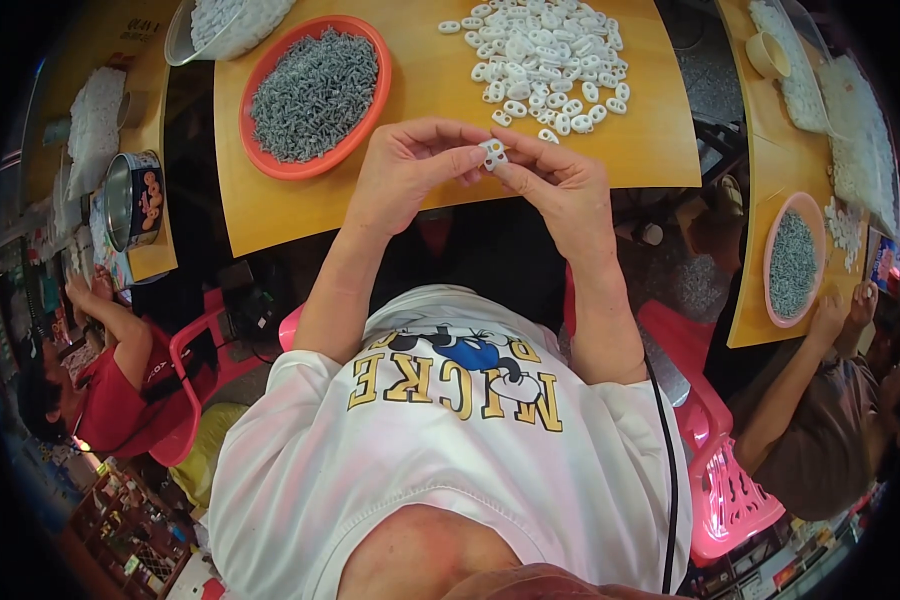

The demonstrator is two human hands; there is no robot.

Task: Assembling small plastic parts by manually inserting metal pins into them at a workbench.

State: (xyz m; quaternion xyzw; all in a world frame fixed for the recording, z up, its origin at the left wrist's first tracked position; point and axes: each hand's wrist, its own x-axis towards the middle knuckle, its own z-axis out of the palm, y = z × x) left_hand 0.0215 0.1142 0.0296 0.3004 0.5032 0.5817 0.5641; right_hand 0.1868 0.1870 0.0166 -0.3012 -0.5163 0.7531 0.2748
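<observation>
Near the front edge of the table, my left hand (417, 163) and my right hand (562, 183) meet, fingertips pinched round a small white plastic piece (493, 153) with holes in it. Whether it is one piece or two held together I cannot tell. Beyond my right hand lies a loose pile of white oval two-holed plastic pieces (550, 50). An orange-red round tray (260, 152) stands beyond my left hand, heaped with small grey screws (315, 95).
A clear tub of white pieces (232, 22) stands at the far left of the yellow table (420, 80). Co-workers sit on both sides, one in a red shirt (120, 395), one in a dark shirt (810, 450). A pink tray of screws (795, 262) and a round tin (135, 200) lie on neighbouring tables.
</observation>
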